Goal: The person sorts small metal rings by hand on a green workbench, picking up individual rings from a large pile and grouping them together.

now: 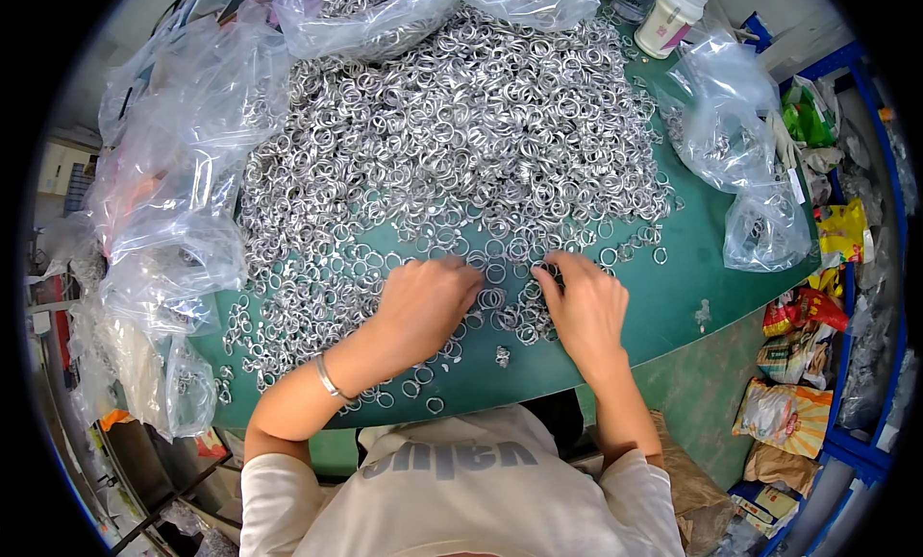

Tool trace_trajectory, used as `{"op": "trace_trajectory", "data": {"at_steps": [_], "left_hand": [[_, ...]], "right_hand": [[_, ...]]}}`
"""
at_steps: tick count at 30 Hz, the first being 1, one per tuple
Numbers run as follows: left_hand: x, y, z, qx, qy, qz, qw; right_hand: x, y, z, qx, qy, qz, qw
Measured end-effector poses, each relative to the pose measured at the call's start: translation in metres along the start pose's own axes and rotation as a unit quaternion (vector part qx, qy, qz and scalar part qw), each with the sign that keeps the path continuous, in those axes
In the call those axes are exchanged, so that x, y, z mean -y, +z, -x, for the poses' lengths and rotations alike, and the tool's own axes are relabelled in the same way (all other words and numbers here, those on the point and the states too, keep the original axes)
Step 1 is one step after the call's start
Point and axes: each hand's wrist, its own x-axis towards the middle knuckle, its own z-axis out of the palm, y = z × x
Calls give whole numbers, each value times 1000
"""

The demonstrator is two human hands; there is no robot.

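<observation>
A large heap of silver metal rings (461,124) covers much of the green table (692,278), with looser rings spread toward me. My left hand (428,302) is over the near edge of the loose rings, its fingers curled inward and slightly blurred. What its fingertips hold, if anything, cannot be made out. On the other side of a small cluster of rings (527,312), my right hand (588,302) rests low, thumb and forefinger apart, with nothing seen between them. A little clump of rings (502,356) sits alone near the table's front edge.
Clear plastic bags crowd the left side (173,221) and a bag with rings (370,19) lies at the back. Another clear bag (735,134) sits at the right, near a white bottle (673,19). Blue shelving (851,365) with colourful packets stands beyond the table's right edge.
</observation>
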Motion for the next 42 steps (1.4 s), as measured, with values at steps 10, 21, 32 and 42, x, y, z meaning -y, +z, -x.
{"op": "trace_trajectory", "data": {"at_steps": [10, 21, 32, 42], "left_hand": [[-2, 37, -30, -51, 74, 13, 996], [10, 8, -31, 82, -207, 813, 539], [-21, 38, -62, -19, 84, 1, 996], [6, 1, -10, 31, 50, -8, 998]], "right_hand": [[-23, -38, 6, 60, 119, -36, 990], [-11, -14, 12, 33, -9, 18, 999], [-27, -11, 1, -12, 7, 1, 1000], [-29, -22, 5, -8, 52, -37, 998]]}}
